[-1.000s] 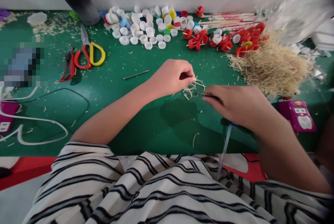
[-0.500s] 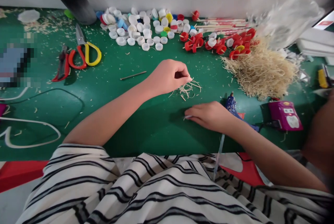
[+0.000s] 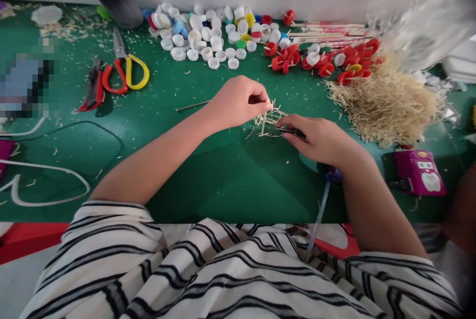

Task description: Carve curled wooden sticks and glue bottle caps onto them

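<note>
Head view: we pinched pale strands (image 3: 261,120) in left hand (image 3: 241,102), low over bench (image 3: 208,175); right hand (image 3: 322,139) gripped slim dark tool (image 3: 293,131), tip beside strands. Strands lay loose and tangled; we judged handling incomplete. Red caps (image 3: 326,69) already carried short sticks; white caps (image 3: 233,63) lay loose behind. Fibre pile (image 3: 388,103) sat right. Blue glue gun (image 3: 334,175), partly hidden, obstructed space beneath right forearm.

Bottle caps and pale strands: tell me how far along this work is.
Looks done: the red caps, with short sticks poking out. In hand: the left hand pinches some pale strands, and the right hand holds a thin dark tool close by. Seemingly left: the loose white caps, which show no sticks, and the big strand pile.
</note>
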`<action>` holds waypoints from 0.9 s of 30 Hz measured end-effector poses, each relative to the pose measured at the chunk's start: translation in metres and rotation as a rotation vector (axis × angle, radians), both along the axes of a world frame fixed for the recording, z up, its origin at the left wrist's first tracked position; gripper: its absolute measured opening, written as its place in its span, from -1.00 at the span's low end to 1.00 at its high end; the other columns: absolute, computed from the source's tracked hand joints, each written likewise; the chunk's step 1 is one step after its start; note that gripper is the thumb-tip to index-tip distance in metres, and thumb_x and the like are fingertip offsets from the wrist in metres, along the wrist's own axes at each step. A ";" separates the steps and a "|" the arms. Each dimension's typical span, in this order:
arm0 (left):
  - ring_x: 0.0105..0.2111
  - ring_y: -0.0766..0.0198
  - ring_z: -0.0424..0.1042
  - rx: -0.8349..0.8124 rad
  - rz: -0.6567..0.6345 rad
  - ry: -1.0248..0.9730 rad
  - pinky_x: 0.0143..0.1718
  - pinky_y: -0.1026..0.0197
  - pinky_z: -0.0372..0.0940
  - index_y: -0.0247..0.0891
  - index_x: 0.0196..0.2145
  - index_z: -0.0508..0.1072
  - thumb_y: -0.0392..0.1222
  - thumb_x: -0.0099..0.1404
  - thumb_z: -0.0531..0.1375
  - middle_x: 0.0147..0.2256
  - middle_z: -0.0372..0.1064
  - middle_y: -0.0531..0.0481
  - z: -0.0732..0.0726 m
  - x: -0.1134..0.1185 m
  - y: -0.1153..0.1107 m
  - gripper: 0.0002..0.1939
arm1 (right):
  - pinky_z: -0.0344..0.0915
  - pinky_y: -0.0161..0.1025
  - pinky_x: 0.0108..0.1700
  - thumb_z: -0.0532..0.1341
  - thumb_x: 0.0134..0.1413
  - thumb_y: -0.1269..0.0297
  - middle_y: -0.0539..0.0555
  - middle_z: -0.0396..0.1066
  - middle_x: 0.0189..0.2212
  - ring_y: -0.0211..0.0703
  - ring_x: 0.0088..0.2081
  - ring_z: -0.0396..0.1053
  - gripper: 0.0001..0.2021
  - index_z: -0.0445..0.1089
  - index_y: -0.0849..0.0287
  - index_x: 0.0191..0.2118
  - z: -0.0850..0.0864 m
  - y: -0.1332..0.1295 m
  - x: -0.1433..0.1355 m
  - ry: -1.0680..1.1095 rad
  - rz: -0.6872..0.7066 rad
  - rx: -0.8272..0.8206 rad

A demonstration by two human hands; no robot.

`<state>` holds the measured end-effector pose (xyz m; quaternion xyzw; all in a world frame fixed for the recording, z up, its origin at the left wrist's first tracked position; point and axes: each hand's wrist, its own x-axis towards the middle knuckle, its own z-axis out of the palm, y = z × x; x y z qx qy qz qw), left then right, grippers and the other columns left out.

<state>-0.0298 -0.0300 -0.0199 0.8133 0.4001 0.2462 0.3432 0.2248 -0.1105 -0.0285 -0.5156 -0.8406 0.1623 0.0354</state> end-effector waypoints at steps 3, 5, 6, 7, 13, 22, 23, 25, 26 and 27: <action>-0.40 0.31 0.49 0.018 -0.015 -0.007 -0.32 0.18 0.34 -0.27 -0.32 0.66 -0.17 0.41 0.37 -0.37 0.62 -0.02 0.011 -0.007 -0.002 -0.84 | 0.36 -0.18 -0.18 0.06 0.55 0.11 0.12 0.72 -0.07 -0.06 -0.20 0.63 -0.64 0.53 0.11 0.16 -0.003 -0.006 -0.002 0.092 0.067 0.039; -0.33 0.27 0.55 0.034 -0.037 -0.010 -0.26 0.18 0.38 -0.26 -0.30 0.69 -0.14 0.40 0.38 -0.33 0.65 -0.03 0.020 -0.011 -0.007 -0.84 | 0.35 -0.19 -0.19 0.06 0.59 0.07 0.11 0.72 -0.11 -0.07 -0.20 0.64 -0.64 0.55 0.10 0.09 -0.006 -0.008 -0.004 0.104 0.090 0.085; -0.29 0.24 0.58 0.037 -0.058 -0.005 -0.23 0.17 0.40 -0.25 -0.29 0.70 -0.14 0.39 0.39 -0.30 0.67 -0.02 0.025 -0.013 -0.009 -0.86 | 0.33 -0.20 -0.20 0.06 0.60 0.05 0.11 0.72 -0.11 -0.07 -0.20 0.64 -0.63 0.56 0.10 0.07 -0.008 -0.009 -0.005 0.093 0.095 0.121; -0.25 0.22 0.61 0.034 -0.083 0.004 -0.19 0.17 0.42 -0.23 -0.28 0.71 -0.15 0.38 0.40 -0.28 0.68 -0.01 0.029 -0.015 -0.012 -0.88 | 0.31 -0.20 -0.22 0.05 0.61 0.04 0.12 0.73 -0.12 -0.07 -0.19 0.65 -0.62 0.57 0.11 0.05 -0.010 -0.010 -0.006 0.075 0.098 0.162; -0.16 0.18 0.67 -0.049 -0.273 0.108 -0.10 0.14 0.46 -0.14 -0.28 0.76 -0.19 0.39 0.34 -0.18 0.74 0.02 0.035 -0.014 -0.017 -0.85 | 0.16 -0.21 -0.31 0.04 0.64 -0.03 0.12 0.72 -0.22 -0.10 -0.26 0.62 -0.53 0.63 0.13 -0.02 -0.020 -0.015 -0.013 -0.048 0.118 0.296; -0.21 0.18 0.63 -0.022 -0.205 0.186 -0.15 0.13 0.40 -0.19 -0.30 0.75 -0.15 0.42 0.29 -0.17 0.73 -0.03 0.026 -0.014 -0.007 -0.78 | -0.15 -0.15 -0.38 0.03 0.63 -0.05 0.13 0.70 -0.26 -0.12 -0.36 0.51 -0.49 0.63 0.17 -0.09 -0.024 -0.020 -0.039 -0.274 -0.122 0.347; -0.21 0.19 0.62 -0.024 -0.203 0.179 -0.15 0.14 0.39 -0.19 -0.30 0.75 -0.14 0.42 0.30 -0.18 0.72 -0.02 0.025 -0.015 -0.006 -0.79 | -0.16 -0.15 -0.38 0.04 0.63 -0.04 0.13 0.71 -0.24 -0.12 -0.36 0.51 -0.50 0.63 0.17 -0.08 -0.024 -0.021 -0.041 -0.291 -0.124 0.308; -0.21 0.20 0.61 -0.031 -0.212 0.162 -0.15 0.15 0.38 -0.19 -0.30 0.74 -0.14 0.42 0.31 -0.19 0.72 -0.02 0.023 -0.016 -0.004 -0.80 | -0.18 -0.15 -0.38 0.05 0.63 -0.03 0.14 0.70 -0.25 -0.10 -0.36 0.51 -0.52 0.63 0.16 -0.08 -0.023 -0.023 -0.044 -0.327 -0.104 0.221; -0.22 0.21 0.60 -0.037 -0.220 0.154 -0.15 0.16 0.37 -0.20 -0.30 0.74 -0.13 0.41 0.31 -0.19 0.72 -0.02 0.023 -0.016 -0.004 -0.80 | -0.19 -0.15 -0.39 0.04 0.63 -0.03 0.13 0.70 -0.26 -0.10 -0.36 0.51 -0.52 0.62 0.15 -0.08 -0.023 -0.025 -0.045 -0.347 -0.083 0.176; -0.22 0.22 0.60 -0.046 -0.229 0.149 -0.16 0.17 0.36 -0.20 -0.30 0.74 -0.13 0.41 0.32 -0.19 0.72 -0.02 0.023 -0.016 -0.004 -0.81 | -0.20 -0.15 -0.39 0.04 0.63 -0.02 0.13 0.69 -0.26 -0.09 -0.36 0.50 -0.53 0.62 0.14 -0.08 -0.022 -0.026 -0.046 -0.366 -0.059 0.136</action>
